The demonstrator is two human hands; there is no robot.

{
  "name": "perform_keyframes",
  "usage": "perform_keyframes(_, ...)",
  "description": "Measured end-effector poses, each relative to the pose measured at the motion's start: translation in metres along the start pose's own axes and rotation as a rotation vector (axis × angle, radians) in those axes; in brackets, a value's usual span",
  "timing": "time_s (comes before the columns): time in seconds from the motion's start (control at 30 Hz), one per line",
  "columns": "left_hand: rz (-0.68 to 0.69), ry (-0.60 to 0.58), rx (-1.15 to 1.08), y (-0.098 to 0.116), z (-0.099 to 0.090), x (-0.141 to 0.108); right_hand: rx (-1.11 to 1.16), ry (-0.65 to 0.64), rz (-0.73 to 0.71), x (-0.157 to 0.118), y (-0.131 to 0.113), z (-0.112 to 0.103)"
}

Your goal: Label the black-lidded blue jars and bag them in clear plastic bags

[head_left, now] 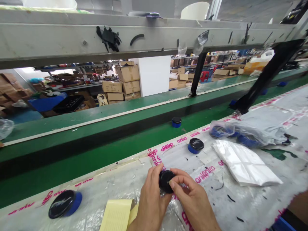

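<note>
Black tin (166, 181) pinched between both hands

I've got the left hand (152, 200) cupping the tin's near side, thumb up against its rim. The right hand (192, 195) comes in from the other side, its fingertips (176, 181) pressed on the black lid. Both hands are closed on it, not spread. The tin sits low and central in my view, over the printed sheet (240, 205); I can't tell whether it touches. Its lid faces up and slightly left. It's a short, round thing, so there's no long axis to speak of, and the hands hide most of its side.

The yellow pad (117, 215) lies just beside my left wrist, and a second tin (64, 203) sits further left. To the right, I have open sheet as far as the white pouch (245, 163). Ahead, a third tin (195, 146) stands near the plastic bag (240, 134), with blue items inside. Past the sheet's far edge runs the green belt (96, 160), carrying a fourth tin (176, 122). Beyond that are a steel rail (72, 38) and stacked cartons (127, 83).
</note>
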State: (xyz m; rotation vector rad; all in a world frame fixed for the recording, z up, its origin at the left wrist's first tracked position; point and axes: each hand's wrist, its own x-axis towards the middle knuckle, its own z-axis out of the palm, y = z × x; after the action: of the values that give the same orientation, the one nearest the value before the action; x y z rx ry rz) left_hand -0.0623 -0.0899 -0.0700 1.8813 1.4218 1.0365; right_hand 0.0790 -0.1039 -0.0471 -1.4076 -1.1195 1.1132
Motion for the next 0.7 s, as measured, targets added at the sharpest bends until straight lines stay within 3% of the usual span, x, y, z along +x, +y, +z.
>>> perform_keyframes(0.7,-0.008,-0.03,0.021,0.002,0.0,-0.002,-0.078,0.01,-0.055,0.0,0.013,0.002)
